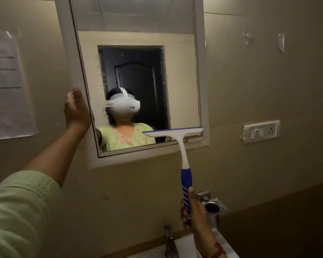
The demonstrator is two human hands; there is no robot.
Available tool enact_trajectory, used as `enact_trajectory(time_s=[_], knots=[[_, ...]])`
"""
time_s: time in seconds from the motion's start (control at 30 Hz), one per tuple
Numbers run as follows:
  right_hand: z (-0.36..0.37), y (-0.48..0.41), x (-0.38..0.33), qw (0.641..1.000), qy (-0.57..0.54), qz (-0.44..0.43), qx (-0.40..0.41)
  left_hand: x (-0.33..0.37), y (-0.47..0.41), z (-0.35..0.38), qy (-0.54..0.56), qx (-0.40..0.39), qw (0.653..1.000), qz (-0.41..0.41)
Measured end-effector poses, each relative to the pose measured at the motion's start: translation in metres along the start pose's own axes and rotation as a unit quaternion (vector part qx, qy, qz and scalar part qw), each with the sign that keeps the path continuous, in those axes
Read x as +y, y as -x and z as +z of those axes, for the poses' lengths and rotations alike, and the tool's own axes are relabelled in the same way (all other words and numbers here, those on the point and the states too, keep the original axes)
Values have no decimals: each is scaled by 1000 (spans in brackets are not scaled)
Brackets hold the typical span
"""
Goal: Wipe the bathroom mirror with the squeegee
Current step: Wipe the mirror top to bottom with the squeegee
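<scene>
A white-framed bathroom mirror (pixel 179 77) hangs tilted on the beige wall, with streaks and specks on its left part. My left hand (pixel 76 110) rests against the frame's left edge, fingers straight. My right hand (pixel 192 211) grips the blue handle of a white and blue squeegee (pixel 185 159). Its blade lies across the mirror's lower right corner, near the bottom edge of the glass. The mirror reflects a person in a green top wearing a white headset.
A switch and socket plate (pixel 261 131) sits on the wall right of the mirror. A metal holder (pixel 212 207) is fixed below it, above a white sink (pixel 186 244) with a tap (pixel 169 241). A paper sheet (pixel 6 84) is taped at the left.
</scene>
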State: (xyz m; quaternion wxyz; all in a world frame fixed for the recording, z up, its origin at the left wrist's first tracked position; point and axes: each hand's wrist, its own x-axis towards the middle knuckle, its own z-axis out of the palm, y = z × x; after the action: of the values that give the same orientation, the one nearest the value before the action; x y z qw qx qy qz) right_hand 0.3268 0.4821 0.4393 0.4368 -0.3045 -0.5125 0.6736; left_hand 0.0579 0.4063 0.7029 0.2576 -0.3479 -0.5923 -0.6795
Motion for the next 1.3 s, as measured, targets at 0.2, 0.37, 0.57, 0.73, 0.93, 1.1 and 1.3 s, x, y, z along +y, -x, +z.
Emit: enact_trajectory(time_s=[0.2,0.37,0.57,0.73,0.93,1.1,1.3], knots=[[0,6,4,1000,-13,0,18,-1,-1,0,5,-2,1000,0],[5,6,-5,1000,-14,-4,8,0,0,0,0,0,1000,-6],[3,11,-3,1000,-20,-8,20,0,-1,0,4,4,1000,1],[3,23,-3,998,-42,-10,41,2,1,0,-10,1,1000,-3],[10,32,-26,996,-67,-42,52,-7,-4,2,1,21,999,36],[29,32,-73,991,-41,-125,-10,-9,-6,2,-4,19,999,31],[58,25,-136,976,-11,-195,-96,-10,-5,0,0,17,999,36]])
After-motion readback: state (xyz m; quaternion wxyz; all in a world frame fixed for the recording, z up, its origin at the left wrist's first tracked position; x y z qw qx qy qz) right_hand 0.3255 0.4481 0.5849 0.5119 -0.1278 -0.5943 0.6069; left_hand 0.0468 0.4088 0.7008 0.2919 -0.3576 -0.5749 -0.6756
